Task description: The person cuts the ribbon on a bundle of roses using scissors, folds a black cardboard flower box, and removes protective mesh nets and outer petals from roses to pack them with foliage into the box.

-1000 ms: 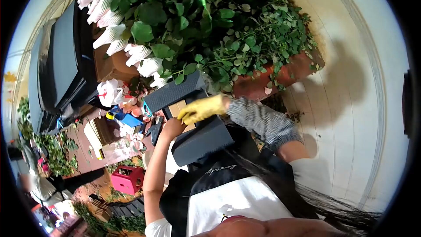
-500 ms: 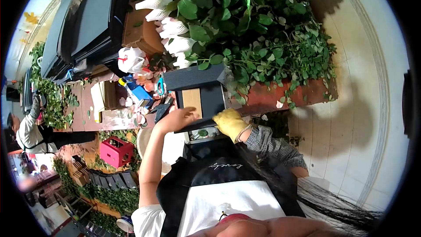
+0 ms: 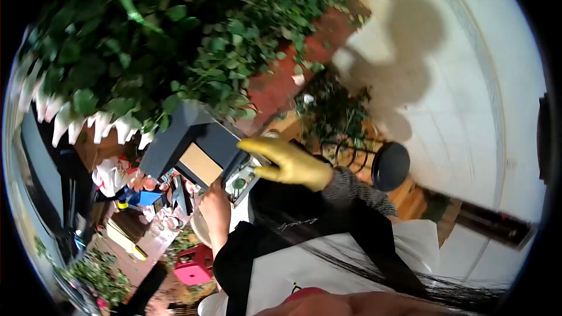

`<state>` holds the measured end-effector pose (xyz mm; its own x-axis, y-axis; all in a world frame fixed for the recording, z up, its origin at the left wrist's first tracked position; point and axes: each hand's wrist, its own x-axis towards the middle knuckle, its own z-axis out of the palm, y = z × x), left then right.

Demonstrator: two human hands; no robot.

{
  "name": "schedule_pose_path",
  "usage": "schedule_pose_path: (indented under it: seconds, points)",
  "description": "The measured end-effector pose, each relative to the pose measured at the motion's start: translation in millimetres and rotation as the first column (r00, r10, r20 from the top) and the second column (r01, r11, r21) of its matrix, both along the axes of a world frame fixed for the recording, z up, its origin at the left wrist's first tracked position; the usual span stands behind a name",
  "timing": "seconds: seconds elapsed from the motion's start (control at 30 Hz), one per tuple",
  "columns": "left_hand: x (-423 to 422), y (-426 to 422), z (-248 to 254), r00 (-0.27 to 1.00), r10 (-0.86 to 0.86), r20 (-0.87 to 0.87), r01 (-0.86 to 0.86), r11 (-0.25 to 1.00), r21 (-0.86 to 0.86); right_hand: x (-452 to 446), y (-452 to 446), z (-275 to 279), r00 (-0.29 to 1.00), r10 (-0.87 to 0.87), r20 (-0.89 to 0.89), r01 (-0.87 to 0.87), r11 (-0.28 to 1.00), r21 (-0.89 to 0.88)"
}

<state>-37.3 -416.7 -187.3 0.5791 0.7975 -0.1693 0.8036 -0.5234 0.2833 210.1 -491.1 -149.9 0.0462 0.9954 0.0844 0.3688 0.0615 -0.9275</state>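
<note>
A black sheet with a ribbed flap (image 3: pixel 167 146) lies at the table's edge, with a tan cardboard rectangle (image 3: pixel 201 164) on its middle. My bare left hand (image 3: pixel 215 206) is closed at the near edge of the sheet, by the cardboard's lower corner; what its fingers pinch is hidden. In a yellow glove, my right hand (image 3: pixel 290 165) is open, thumb apart from the stretched fingers. Those fingertips reach the sheet's right corner, and I cannot tell whether they touch it. Below the sheet, a pale tray-like container (image 3: pixel 244 182) with leaves in it shows partly.
Leafy stems (image 3: pixel 175 41) with white-netted heads (image 3: pixel 99 126) cover the far table. To the left lie a blue box (image 3: pixel 151 199), petals and a brown paper stack (image 3: pixel 126 231). A pink stool (image 3: pixel 194 264) stands below left, a black round stool (image 3: pixel 391 167) at right.
The view has swung, so the table sits further left and tilted. My left hand has moved from over the cardboard to the near edge. My gloved fingers have spread from the sheet's corner.
</note>
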Motion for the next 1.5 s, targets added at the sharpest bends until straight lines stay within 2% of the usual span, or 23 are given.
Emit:
schedule_pose_path:
  seconds: [0.03, 0.07, 0.1, 0.13, 0.23, 0.3, 0.37, 0.43, 0.53, 0.63, 0.7, 0.77, 0.83, 0.9, 1.0, 1.07, 1.13, 1.17, 1.2, 1.27, 1.33, 1.37, 1.5]
  points:
    - [-3.3, 0.1, -0.7, 0.997, 0.040, -0.066, -0.052, 0.982, -0.184, 9.6, -28.9, -13.4, 0.988, -0.127, -0.092, 0.122, 0.991, -0.053]
    - [-6.2, -2.4, 4.2, 1.000, -0.015, -0.001, 0.015, 0.998, -0.054, 27.2, -52.4, -16.9, 0.963, -0.261, -0.064, 0.252, 0.960, -0.121]
    - [1.6, -3.6, 9.5, 0.994, -0.073, 0.083, 0.066, 0.994, 0.084, 45.6, -82.1, -31.7, 0.878, -0.377, 0.296, 0.405, 0.913, -0.039]
    - [4.0, -7.7, 21.7, 0.997, -0.039, 0.069, 0.040, 0.999, -0.009, 65.4, -113.0, -56.2, 0.713, -0.458, 0.531, 0.533, 0.846, 0.015]
    - [51.8, -35.6, 63.4, 0.982, -0.098, 0.159, 0.066, 0.979, 0.195, 120.1, -211.9, -108.9, 0.472, -0.642, 0.604, 0.800, 0.600, 0.013]
    - [82.9, -71.7, 46.3, 0.896, -0.215, 0.388, 0.094, 0.947, 0.306, 146.3, -262.9, -130.3, 0.456, -0.707, 0.540, 0.890, 0.367, -0.271]
    - [131.1, -108.9, 15.7, 0.666, -0.223, 0.711, 0.284, 0.958, 0.035, 168.9, -296.1, -157.2, 0.482, -0.684, 0.548, 0.875, 0.348, -0.337]
    - [196.3, -144.2, -21.9, 0.805, -0.237, 0.543, 0.388, 0.904, -0.181, 174.7, -316.4, -176.4, 0.475, -0.546, 0.691, 0.832, 0.535, -0.149]
    - [225.0, -182.1, -179.8, 0.911, 0.031, 0.412, 0.233, 0.785, -0.574, 155.5, -352.2, -220.9, 0.644, -0.584, 0.495, 0.759, 0.570, -0.314]
    - [205.7, -175.2, -334.9, 0.953, 0.224, 0.206, -0.015, 0.711, -0.703, 128.7, -383.9, -258.1, 0.740, -0.539, 0.402, 0.662, 0.479, -0.577]
    - [189.4, -152.8, -404.5, 0.944, 0.329, 0.016, -0.239, 0.717, -0.655, 118.2, -401.4, -279.7, 0.752, -0.525, 0.398, 0.643, 0.451, -0.619]
    - [100.4, -125.3, -549.0, 0.956, 0.282, 0.083, -0.237, 0.906, -0.350, 110.9, -411.7, -301.2, 0.739, -0.566, 0.366, 0.644, 0.430, -0.633]
    - [91.9, -80.5, -546.5, 0.948, 0.277, -0.158, -0.314, 0.897, -0.311, 99.9, -414.5, -313.5, 0.730, -0.603, 0.322, 0.628, 0.407, -0.663]
    - [24.3, -34.9, -606.0, 0.968, 0.163, -0.191, -0.172, 0.985, -0.033, 95.1, -406.4, -325.6, 0.677, -0.673, 0.297, 0.612, 0.291, -0.736]
    - [-59.1, 18.6, -657.0, 0.935, 0.167, -0.312, -0.017, 0.902, 0.432, 79.7, -413.7, -355.9, 0.688, -0.659, 0.303, 0.600, 0.283, -0.748]
    - [-86.0, 47.2, -646.1, 0.879, 0.238, -0.412, 0.023, 0.844, 0.536, 77.7, -397.0, -365.3, 0.686, -0.677, 0.266, 0.555, 0.252, -0.792]
    - [-140.0, 87.5, -655.3, 0.671, 0.210, -0.711, 0.380, 0.726, 0.573, 75.9, -399.9, -388.9, 0.745, -0.605, 0.281, 0.547, 0.312, -0.776]
    - [-170.7, 106.2, -671.0, 0.667, 0.224, -0.710, 0.371, 0.727, 0.578, 77.7, -398.2, -398.4, 0.759, -0.587, 0.280, 0.535, 0.318, -0.783]
    - [-189.6, 123.4, -686.9, 0.788, 0.242, -0.567, 0.055, 0.888, 0.456, 80.1, -400.1, -408.2, 0.781, -0.545, 0.304, 0.569, 0.423, -0.705]
    - [-200.1, 147.2, -700.6, 0.798, 0.485, -0.357, -0.476, 0.871, 0.121, 89.0, -372.1, -401.6, 0.753, -0.551, 0.360, 0.586, 0.313, -0.747]
    - [-173.1, 150.1, -696.6, 0.746, 0.481, -0.461, -0.583, 0.806, -0.103, 92.5, -367.9, -415.5, 0.755, -0.499, 0.426, 0.618, 0.324, -0.716]
    - [-172.8, 150.3, -697.7, 0.737, 0.464, -0.491, -0.592, 0.794, -0.139, 97.7, -388.0, -439.6, 0.787, -0.473, 0.396, 0.601, 0.440, -0.668]
    - [-122.8, 130.4, -693.3, 0.700, 0.386, -0.601, -0.619, 0.747, -0.242, 96.9, -330.7, -434.5, 0.765, -0.518, 0.383, 0.616, 0.413, -0.671]
